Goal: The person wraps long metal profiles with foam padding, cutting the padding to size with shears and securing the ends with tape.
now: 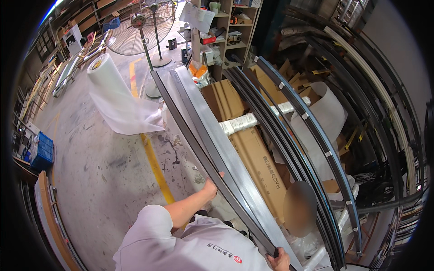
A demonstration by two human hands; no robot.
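Note:
A long, narrow dark metal profile (190, 130) slants from the upper middle down to the lower right in front of me. My left hand (210, 188) is closed around it near its middle, thumb on the upper side. At its near end my right hand (280, 260) grips it, partly cut off by the picture's lower edge. Right beside this bar lies a wide silver metal profile (226, 156), running almost parallel. Whether the two bars touch cannot be told.
Black profiles (266, 108) and a blue-edged bar (312, 119) rest on a plastic-wrapped crossbar (239, 123), with cardboard boxes (260, 167) beneath. Left stands a roll of white foam sheet (106, 90). Behind are a fan (138, 22) and shelves (237, 38). A blurred oval hides part of the right side.

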